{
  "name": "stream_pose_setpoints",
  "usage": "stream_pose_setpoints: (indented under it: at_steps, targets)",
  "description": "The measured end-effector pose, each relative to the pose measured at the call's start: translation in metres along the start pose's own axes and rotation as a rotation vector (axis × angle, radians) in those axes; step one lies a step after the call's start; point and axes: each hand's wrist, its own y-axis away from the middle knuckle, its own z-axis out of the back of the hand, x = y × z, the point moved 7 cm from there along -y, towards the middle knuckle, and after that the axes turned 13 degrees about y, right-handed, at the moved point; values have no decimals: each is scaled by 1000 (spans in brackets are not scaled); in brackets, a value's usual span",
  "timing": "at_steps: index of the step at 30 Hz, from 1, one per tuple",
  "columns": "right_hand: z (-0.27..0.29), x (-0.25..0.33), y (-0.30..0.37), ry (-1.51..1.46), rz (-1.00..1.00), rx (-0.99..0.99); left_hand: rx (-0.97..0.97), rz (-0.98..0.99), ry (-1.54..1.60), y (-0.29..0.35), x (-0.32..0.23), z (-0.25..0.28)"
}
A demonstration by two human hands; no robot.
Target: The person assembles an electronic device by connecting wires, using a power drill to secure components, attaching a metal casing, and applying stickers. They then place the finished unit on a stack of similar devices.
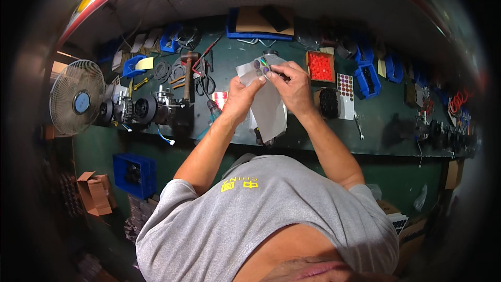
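Over the bench, between my hands, is a pale sticker sheet [268, 109] with a few round dark, shiny stickers [258, 65] near its upper end. My left hand [243, 97] grips the sheet's left edge, thumb on top. My right hand [294, 86] is closed at the upper right of the sheet, thumb and forefinger pinched beside the stickers. One sticker there gleams green; whether it is lifted off I cannot tell. The lower part of the sheet hangs toward me. Part of a metal object [270, 52] shows just beyond the sheet.
Right of my hands are a box of red parts [320, 66], a sheet of round stickers [345, 85], a black roll [329, 103] and a wrench [359, 126]. To the left lie scissors [205, 84], a hammer [189, 73], motor assemblies [162, 105] and a fan [78, 98].
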Motion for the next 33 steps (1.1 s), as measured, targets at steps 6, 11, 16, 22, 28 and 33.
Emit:
stream_pose_setpoints:
  at_steps: [6, 11, 16, 22, 28, 33]
  targets:
    - [-1, -1, -4, 3, -28, 1, 44, -10, -82, -1, -6, 2]
    - [-4, -34, -1, -137, -245, -79, -3, -219, -202, -6, -21, 0]
    - [6, -25, -5, -111, -227, -207, 132, -420, -584, -2, -31, -14]
    - [0, 5, -3, 31, 35, -220, 213, -339, -475, -6, -12, -17]
    - [-13, -20, -10, -305, -238, -57, 226, -342, -376, -9, -16, -15]
    - [-21, -32, -17, -494, -402, 19, 237, -327, -421, -8, -10, -9]
